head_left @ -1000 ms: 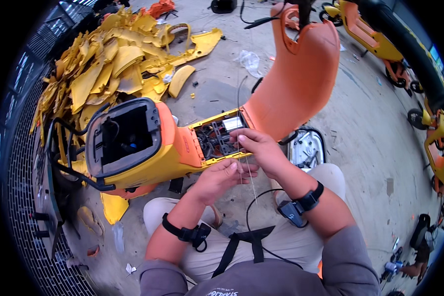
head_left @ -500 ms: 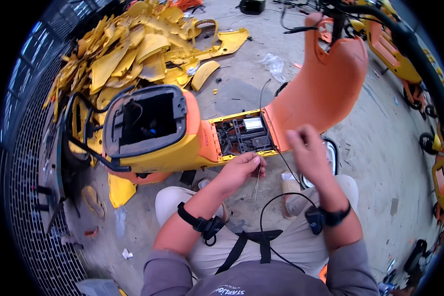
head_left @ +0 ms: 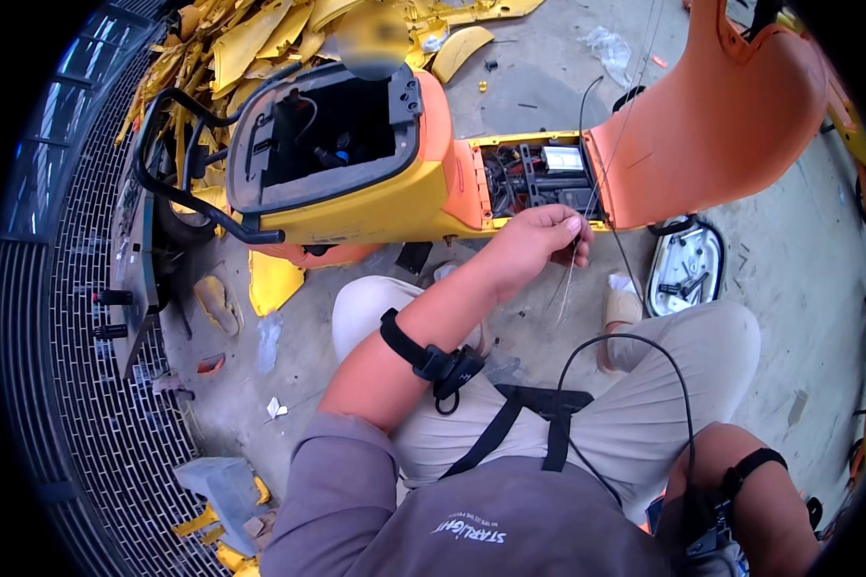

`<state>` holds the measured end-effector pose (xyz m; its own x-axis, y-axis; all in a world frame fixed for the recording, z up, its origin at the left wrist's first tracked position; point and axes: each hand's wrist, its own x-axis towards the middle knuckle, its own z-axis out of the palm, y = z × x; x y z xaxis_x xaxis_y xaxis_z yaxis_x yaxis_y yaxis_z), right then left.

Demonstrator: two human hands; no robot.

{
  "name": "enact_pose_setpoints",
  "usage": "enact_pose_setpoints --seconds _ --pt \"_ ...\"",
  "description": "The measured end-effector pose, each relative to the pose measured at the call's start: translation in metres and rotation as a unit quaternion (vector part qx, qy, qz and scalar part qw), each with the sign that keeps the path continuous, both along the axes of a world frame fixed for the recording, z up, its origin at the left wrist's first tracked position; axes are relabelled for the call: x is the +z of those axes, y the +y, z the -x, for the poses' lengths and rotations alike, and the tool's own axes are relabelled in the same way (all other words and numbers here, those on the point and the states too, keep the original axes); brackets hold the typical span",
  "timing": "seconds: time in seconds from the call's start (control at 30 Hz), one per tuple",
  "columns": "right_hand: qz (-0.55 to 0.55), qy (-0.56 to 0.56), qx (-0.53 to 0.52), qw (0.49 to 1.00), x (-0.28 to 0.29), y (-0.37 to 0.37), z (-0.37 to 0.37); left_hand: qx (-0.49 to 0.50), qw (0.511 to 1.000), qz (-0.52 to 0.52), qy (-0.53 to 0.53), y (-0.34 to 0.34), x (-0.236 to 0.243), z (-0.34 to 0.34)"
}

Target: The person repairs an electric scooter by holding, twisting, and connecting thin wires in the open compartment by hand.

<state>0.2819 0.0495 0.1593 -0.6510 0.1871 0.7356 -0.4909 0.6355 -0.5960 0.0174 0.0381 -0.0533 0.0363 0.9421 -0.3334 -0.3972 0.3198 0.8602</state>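
Observation:
My left hand (head_left: pixel 547 242) is closed in a pinch on several thin wires (head_left: pixel 569 288), whose ends hang below the fingers and whose long strands run up past the scooter. Just beyond it lies the scooter's open floor compartment (head_left: pixel 539 183), holding dark wiring and a silver box. The yellow and orange scooter body (head_left: pixel 356 204) stands across in front of me, its seat bin (head_left: pixel 332 144) uncovered on the left and its orange front shield (head_left: pixel 707 135) rising on the right. My right forearm (head_left: pixel 755 481) reaches down at the lower right; that hand is out of sight.
Yellow panels (head_left: pixel 260 43) are heaped at the back left. An oval tray (head_left: pixel 656 288) with small parts lies beyond my right knee. A clear plastic bin (head_left: pixel 216 486) sits at the lower left, near a slatted metal grille (head_left: pixel 96 385). A black cable (head_left: pixel 683 385) loops over my lap.
My right hand has left the spot beside the front shield and gone down out of view at the lower right. My left hand keeps its pinch on the wires. The view has shifted.

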Motion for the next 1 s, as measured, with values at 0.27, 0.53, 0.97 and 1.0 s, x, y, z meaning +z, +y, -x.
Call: enact_pose_setpoints --seconds 0.27,0.53,0.97,1.0 --pt "0.009 0.013 -0.007 1.0 -0.012 0.002 -0.002 -0.011 1.0 0.001 -0.009 0.001 -0.002 -0.003" --pt "0.013 0.005 -0.017 1.0 -0.018 0.006 -0.004 -0.019 1.0 0.015 0.001 0.011 0.0 -0.011" --pt "0.026 -0.003 -0.018 1.0 -0.03 0.008 0.001 -0.021 0.999 0.015 0.033 0.009 0.005 -0.009" --pt "0.03 0.004 -0.014 0.999 -0.033 0.009 0.004 -0.02 0.999 0.014 0.041 0.006 0.003 -0.007"
